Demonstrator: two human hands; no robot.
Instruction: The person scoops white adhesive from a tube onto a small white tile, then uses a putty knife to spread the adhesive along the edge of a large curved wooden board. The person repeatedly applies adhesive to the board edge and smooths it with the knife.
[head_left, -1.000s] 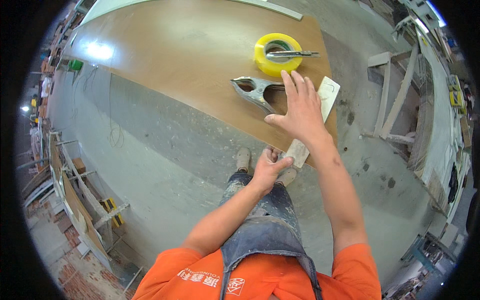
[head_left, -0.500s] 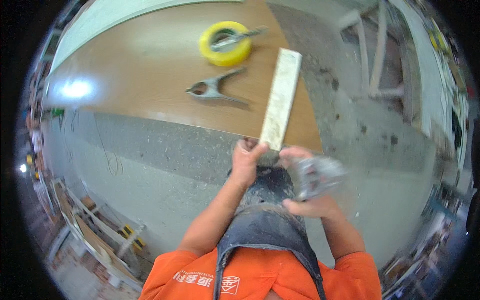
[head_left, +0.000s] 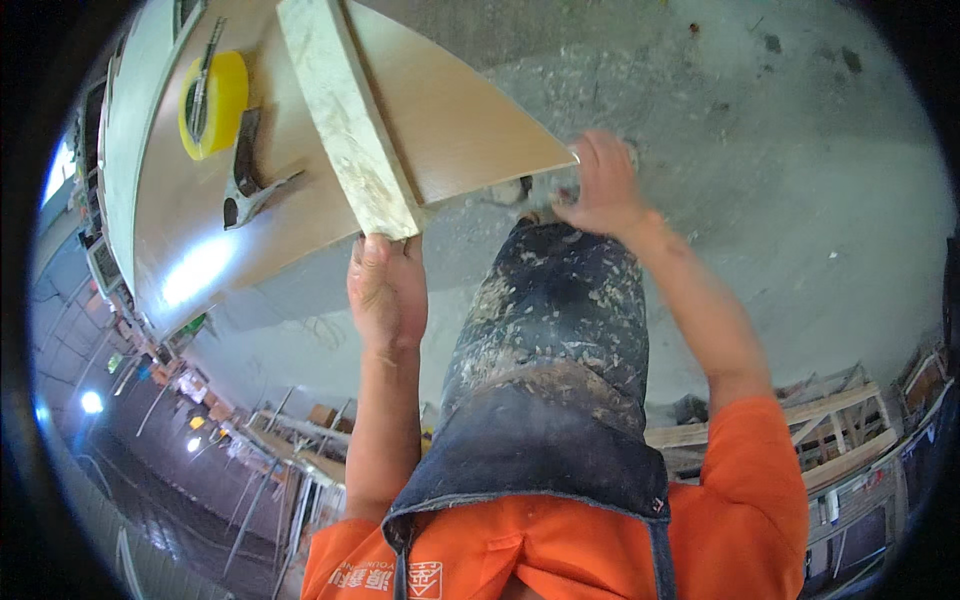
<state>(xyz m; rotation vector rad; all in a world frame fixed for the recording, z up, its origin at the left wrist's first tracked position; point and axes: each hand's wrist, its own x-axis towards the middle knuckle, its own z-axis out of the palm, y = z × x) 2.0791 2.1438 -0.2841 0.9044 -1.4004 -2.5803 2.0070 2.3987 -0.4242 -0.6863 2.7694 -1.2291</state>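
Observation:
My left hand (head_left: 388,295) pinches the near end of a long off-white strip of board (head_left: 350,120), thumb on top. The strip lies across a brown panel (head_left: 460,125) and slightly overhangs its near edge. My right hand (head_left: 605,185) is beside the panel's pointed right corner, thumb apart from the fingers; I make out nothing held in it. A yellow tape roll (head_left: 232,105) sits left of the strip, a slim metal tool (head_left: 203,85) across it. Between roll and strip lies a grey spring clamp (head_left: 245,190).
A pale panel edge (head_left: 145,130) borders the brown panel at the far left. Grey, speckled concrete floor (head_left: 740,190) spreads to the right. Wooden racks (head_left: 840,430) stand behind me at the lower right. My stained dark apron (head_left: 545,300) hangs below the panel's edge.
The view has turned, and the panel with its items now appears farther left. The crumpled clear plastic no longer shows in my right hand, which has moved to the panel's corner. My left hand stays on the strip.

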